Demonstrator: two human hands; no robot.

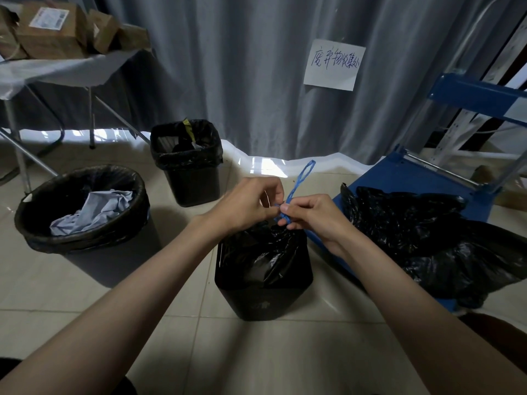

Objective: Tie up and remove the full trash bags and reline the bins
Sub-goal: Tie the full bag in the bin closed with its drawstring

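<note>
A square bin (263, 292) stands nearest, its gathered bag (268, 249) inside. Left of it sits a round bin (85, 223); behind, another square bin (188, 163). Loose bags (427, 238) lie right, seemingly on a cart (399, 175). Boxes (54, 29) rest on the far-left table (57, 72).

A storeroom or back room, to judge by the metal shelving (467, 109), blue platform cart (399, 178), cardboard boxes (54, 29) on a folding table (57, 72), and handwritten sign (332, 65) pinned to a grey curtain (228, 67).
</note>
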